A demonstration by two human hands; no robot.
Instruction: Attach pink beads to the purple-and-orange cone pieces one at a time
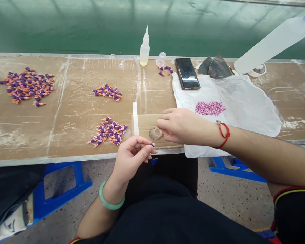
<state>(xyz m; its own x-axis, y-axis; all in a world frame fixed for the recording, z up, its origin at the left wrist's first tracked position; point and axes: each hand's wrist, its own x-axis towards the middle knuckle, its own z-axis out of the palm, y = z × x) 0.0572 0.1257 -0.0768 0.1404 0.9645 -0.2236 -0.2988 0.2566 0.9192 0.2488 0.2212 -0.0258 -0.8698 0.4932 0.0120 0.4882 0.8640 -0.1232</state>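
Note:
Between the thumb and fingers of my left hand [132, 154] is a tiny figurine [153, 144] in purple, pink and orange, mostly covered by the fingertips. My right hand [179, 125] is pinched at the edge of a small round clear dish [156, 133]; whatever its fingers hold is hidden. The dish rests on a cardboard piece [144, 123], beside a white strip [135, 118]. Left of my hands lies a pile of similar figurines [110, 131]. Tiny pink pieces [210, 108] are spread on a white cloth [249, 105] to the right.
More figurines form a large pile [29, 86] and a smaller one [108, 92]. Along the back stand a dropper bottle [144, 51] and a clear cup [161, 59]. A phone [187, 73], dark sheets [217, 67], a tape roll [259, 70] and a long white object [271, 45] are farther right.

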